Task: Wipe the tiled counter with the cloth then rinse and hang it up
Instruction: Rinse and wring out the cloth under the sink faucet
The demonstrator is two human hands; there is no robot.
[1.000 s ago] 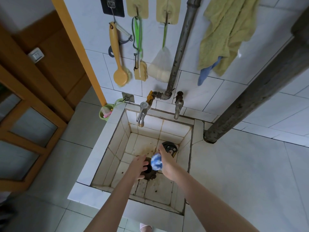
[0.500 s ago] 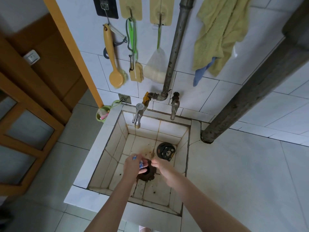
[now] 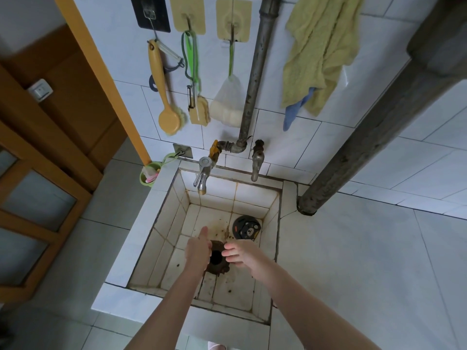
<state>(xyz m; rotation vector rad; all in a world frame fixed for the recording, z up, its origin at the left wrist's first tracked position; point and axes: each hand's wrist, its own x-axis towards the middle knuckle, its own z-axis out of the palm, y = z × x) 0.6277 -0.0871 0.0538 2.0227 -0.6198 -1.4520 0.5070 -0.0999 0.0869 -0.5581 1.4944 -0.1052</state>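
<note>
White-tiled sink (image 3: 135,243) sits at centre, with the tiled table (image 3: 353,274) at its 3 o'clock. Both hands are over the drain (image 3: 216,257). At the drain's 9 o'clock, the left hand (image 3: 198,251) is fisted, thumb raised. The cloth is out of sight, and whether this fist encloses it cannot be told. At 3 o'clock, the right hand (image 3: 242,255) has relaxed, empty fingers.

There is one view, from a wide-angle camera on the person's head. It looks steeply down and a little forward into the sink (image 3: 141,231), which lies in the middle of the frame. The left hand (image 3: 198,251) and the right hand (image 3: 242,253) are close below the lens. The top of the frame reaches up the wall (image 3: 290,137). The floor (image 3: 106,203) is at left and the counter (image 3: 353,261) at right.
</note>
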